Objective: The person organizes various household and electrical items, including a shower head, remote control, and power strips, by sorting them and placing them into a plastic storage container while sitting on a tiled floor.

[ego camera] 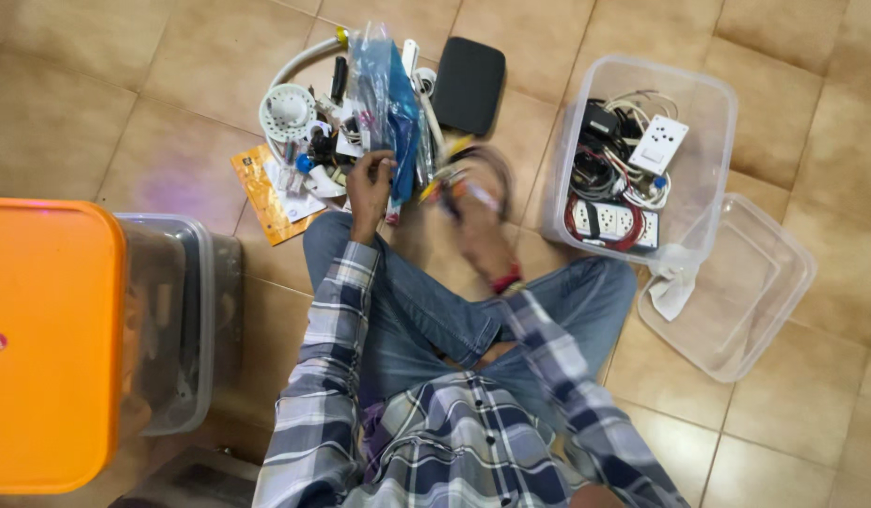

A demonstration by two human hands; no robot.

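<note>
Seated cross-legged on the tiled floor (pixel 97 85), facing a heap of small electrical oddments (pixel 332 141).

Left hand (pixel 370 183) raised at the near edge of the heap, fingers curled in a narrow grip on the lower end of a clear-and-blue plastic bag (pixel 388 103). Bag standing roughly upright in the view, long axis running away from the body, top end pointing toward the far side of the heap, beside a black flat box (pixel 468 83).

Right hand (pixel 473 216) blurred with motion, just right of the bag, apparently among some red and yellow cables (pixel 464 174); cannot tell whether closed on them or merely brushing past.

To the right, a clear plastic tub (pixel 708 103) holding coiled wires, a white socket plate and a power strip; its clear lid (pixel 774 282) lying beside it with a scrap of white paper. To the left, a tub with an orange lid (pixel 45 339).

Risks, as a judgement: bag held only by its lower end, so likely to flop or spill its contents onto the heap; loose cables liable to snag on neighbouring pieces and drag them along; white round fitting (pixel 287 111) near enough to be knocked.
</note>
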